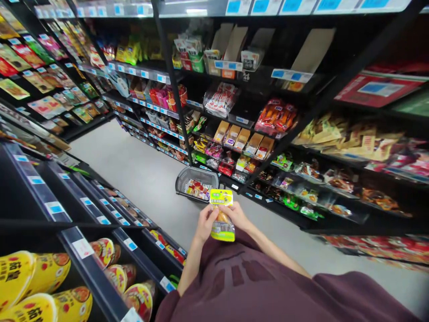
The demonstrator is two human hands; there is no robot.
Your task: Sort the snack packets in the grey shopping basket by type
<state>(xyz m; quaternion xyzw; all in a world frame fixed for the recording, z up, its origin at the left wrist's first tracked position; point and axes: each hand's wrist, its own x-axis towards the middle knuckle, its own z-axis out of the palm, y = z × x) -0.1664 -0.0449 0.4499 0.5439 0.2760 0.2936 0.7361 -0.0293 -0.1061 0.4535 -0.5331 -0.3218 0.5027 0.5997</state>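
A yellow-green snack packet with a clear window showing brown food is held upright in front of my body. My left hand pinches its left edge between thumb and fingers. On the opposite edge, my right hand grips it the same way. Just beyond the packet, a grey shopping basket sits on the floor against the foot of the shelves. Several small wrapped snacks lie inside it; the packet's top hides part of the basket's near right side.
Dark shelves with price tags rise ahead, holding boxed snacks, red snack bags and beige packets. To my left, close by, a shelf carries yellow instant noodle cups. A grey floor aisle runs between them.
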